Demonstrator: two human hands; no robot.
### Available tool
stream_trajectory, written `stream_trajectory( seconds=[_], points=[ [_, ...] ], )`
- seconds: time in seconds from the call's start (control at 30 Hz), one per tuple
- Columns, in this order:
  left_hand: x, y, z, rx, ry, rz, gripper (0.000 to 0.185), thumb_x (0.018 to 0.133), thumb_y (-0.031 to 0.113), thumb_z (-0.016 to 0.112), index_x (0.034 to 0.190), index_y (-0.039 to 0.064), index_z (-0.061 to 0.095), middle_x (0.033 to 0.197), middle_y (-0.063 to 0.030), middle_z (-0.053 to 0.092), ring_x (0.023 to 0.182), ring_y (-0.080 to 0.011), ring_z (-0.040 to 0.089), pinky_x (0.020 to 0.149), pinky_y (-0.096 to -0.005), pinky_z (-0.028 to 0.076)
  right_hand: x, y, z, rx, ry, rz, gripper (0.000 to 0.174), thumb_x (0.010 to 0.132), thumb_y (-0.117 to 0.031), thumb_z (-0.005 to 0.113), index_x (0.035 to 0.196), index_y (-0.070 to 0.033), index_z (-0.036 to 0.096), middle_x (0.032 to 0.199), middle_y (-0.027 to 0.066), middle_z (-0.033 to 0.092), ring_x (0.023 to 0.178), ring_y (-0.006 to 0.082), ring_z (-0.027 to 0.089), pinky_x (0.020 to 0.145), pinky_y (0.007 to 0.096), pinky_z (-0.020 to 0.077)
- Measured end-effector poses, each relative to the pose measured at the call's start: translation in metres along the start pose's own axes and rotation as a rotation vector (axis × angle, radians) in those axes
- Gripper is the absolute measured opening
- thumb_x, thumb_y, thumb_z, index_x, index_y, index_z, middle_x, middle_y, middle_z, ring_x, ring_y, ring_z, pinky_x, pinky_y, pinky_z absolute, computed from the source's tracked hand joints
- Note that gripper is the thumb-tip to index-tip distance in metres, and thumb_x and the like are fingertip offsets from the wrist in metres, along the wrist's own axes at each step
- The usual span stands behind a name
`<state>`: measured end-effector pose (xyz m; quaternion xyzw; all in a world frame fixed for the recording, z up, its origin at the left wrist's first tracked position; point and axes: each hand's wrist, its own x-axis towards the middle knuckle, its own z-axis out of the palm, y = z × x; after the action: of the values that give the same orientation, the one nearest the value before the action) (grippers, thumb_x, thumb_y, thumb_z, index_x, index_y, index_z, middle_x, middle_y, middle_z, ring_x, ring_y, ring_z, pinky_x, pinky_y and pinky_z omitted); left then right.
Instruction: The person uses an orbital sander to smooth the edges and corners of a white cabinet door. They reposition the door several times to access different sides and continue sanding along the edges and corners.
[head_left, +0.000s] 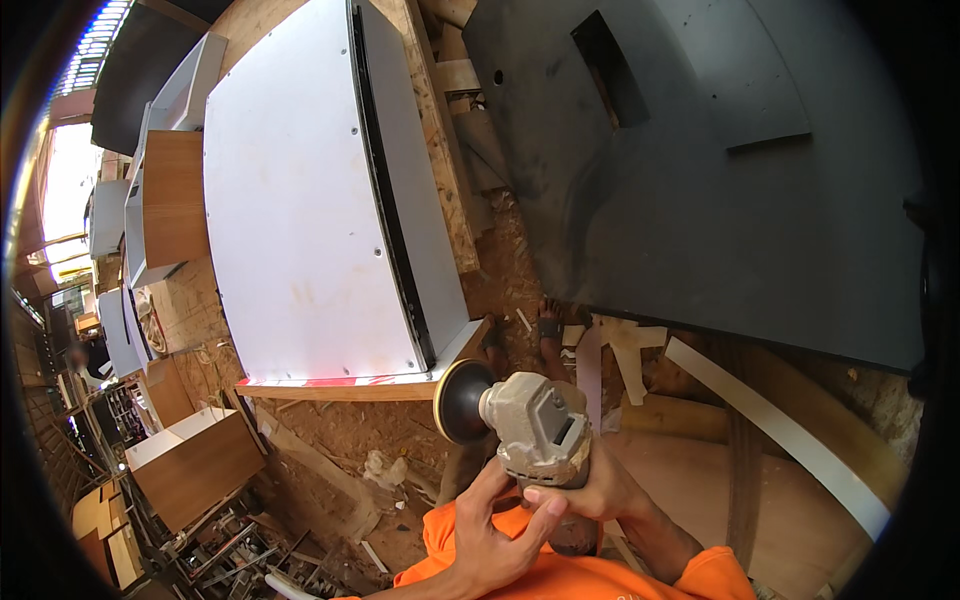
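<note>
Both my hands are wrapped around the body of an angle grinder (544, 427), which is coated in pale dust. My left hand (499, 529) grips it from the left, with thumb and fingers near its lower end. From the other side my right hand (615, 484) holds the housing. A round black sanding disc (461, 401) with a yellowish rim is fitted to the tool's head. The disc overlaps the corner of the wooden edge (352, 390) of a white cabinet panel (300, 217); whether it touches there I cannot tell. Screw heads dot the panel, and a black strip (386, 187) runs along its side.
A large dark board (697, 210) with a rectangular cutout lies at the right. Below it are a curved white strip (780, 435) and wood offcuts (626, 349). Wood-fronted cabinets (199, 469) stand at the left. Scraps litter the dirt floor (322, 442). My bare feet (550, 319) show ahead.
</note>
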<state>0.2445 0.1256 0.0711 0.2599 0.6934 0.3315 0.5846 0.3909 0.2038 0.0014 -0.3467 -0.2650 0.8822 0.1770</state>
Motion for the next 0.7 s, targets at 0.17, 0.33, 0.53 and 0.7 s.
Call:
stream_trajectory(
  seconds=[0.17,0.33,0.53,0.7],
  points=[
    [-0.004,-0.002,0.002,-0.167,0.008,-0.114,0.058,0.097,0.017,0.079,0.148,-0.004,0.058,0.130,-0.0128,0.072,0.120,-0.0201,0.070,0.103,-0.0353,0.057,-0.001,0.007,0.000,-0.015,0.031,-0.005,0.043,0.086,-0.016,0.087,0.121,0.002,0.071,0.110,0.0068,0.077,0.101,0.0125,0.069,0.092,0.0323,0.0566],
    [-0.010,0.002,0.009,-0.044,-0.028,-0.075,0.059,0.098,0.016,0.079,0.148,-0.004,0.058,0.136,-0.0142,0.068,0.122,-0.0222,0.070,0.103,-0.0355,0.057,-0.019,0.009,-0.001,0.070,0.106,-0.001,0.040,0.085,-0.013,0.086,0.120,0.000,0.072,0.110,0.0056,0.076,0.102,0.0134,0.069,0.092,0.0323,0.0561],
    [-0.010,0.001,0.007,-0.064,0.008,0.007,0.059,0.098,0.014,0.078,0.150,-0.005,0.057,0.138,-0.0137,0.067,0.125,-0.0209,0.068,0.105,-0.0355,0.056,-0.015,0.008,0.000,0.030,0.081,0.001,0.043,0.085,-0.013,0.086,0.123,0.001,0.071,0.110,0.0065,0.076,0.101,0.0131,0.069,0.092,0.0330,0.0570],
    [-0.009,-0.003,0.001,-0.130,0.016,-0.054,0.057,0.101,0.013,0.076,0.151,-0.004,0.055,0.140,-0.0126,0.066,0.126,-0.0202,0.066,0.106,-0.0344,0.054,-0.004,0.001,0.005,0.027,0.050,0.005,0.043,0.087,-0.011,0.086,0.124,0.003,0.070,0.111,0.0081,0.076,0.101,0.0135,0.069,0.093,0.0333,0.0574]
  ],
)
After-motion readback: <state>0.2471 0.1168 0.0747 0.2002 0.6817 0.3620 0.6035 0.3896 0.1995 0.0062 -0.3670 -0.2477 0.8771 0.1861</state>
